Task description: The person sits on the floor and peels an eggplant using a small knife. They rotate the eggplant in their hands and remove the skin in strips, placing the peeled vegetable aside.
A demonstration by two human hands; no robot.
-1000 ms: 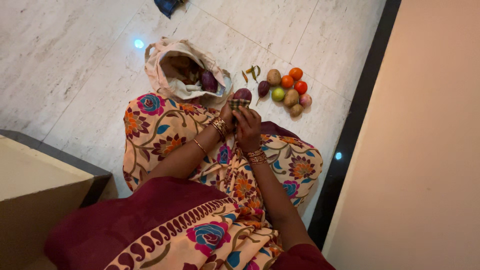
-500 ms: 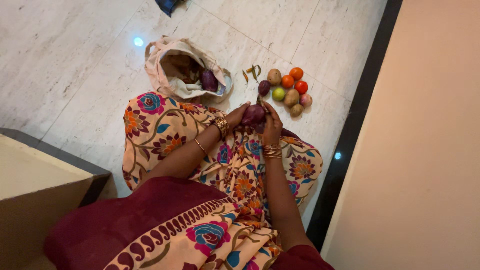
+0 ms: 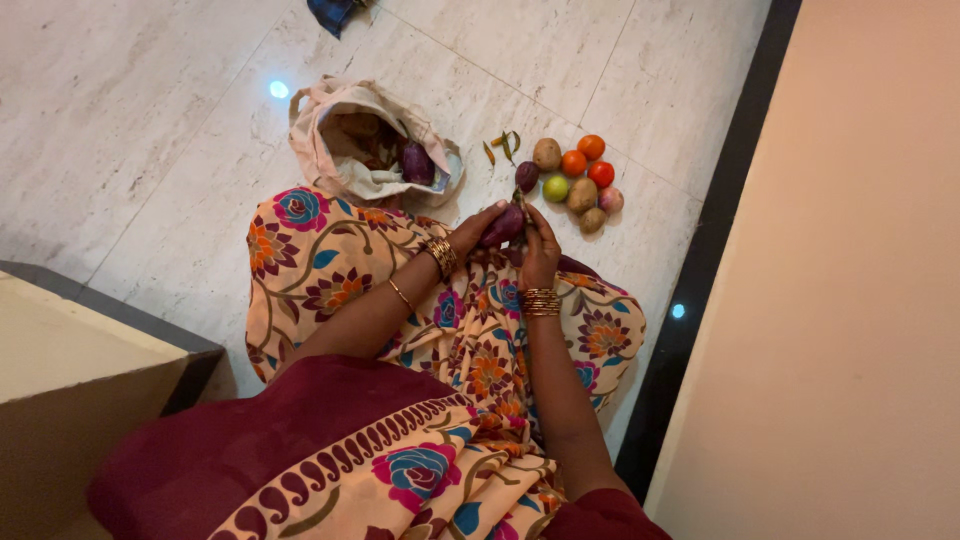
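Observation:
I sit on a pale marble floor with a flowered cloth over my lap. Both hands hold a small purple brinjal [image 3: 504,224] just past my knees. My left hand [image 3: 474,230] cups it from the left and my right hand [image 3: 540,242] grips it from the right. Gold bangles sit on both wrists. Just beyond the brinjal lies a cluster of vegetables [image 3: 575,175]: another purple brinjal [image 3: 527,176], potatoes, orange tomatoes and a green one.
An open cream cloth bag [image 3: 350,140] with more vegetables inside lies on the floor ahead to the left. A few green chillies [image 3: 503,145] lie beside it. A dark border strip and a beige wall [image 3: 850,300] run along the right. A low box edge [image 3: 90,350] is at my left.
A second ago my hands held the brinjal with a checked cloth close to my body. Now the cloth is out of sight and both hands have moved the brinjal forward toward the vegetable cluster.

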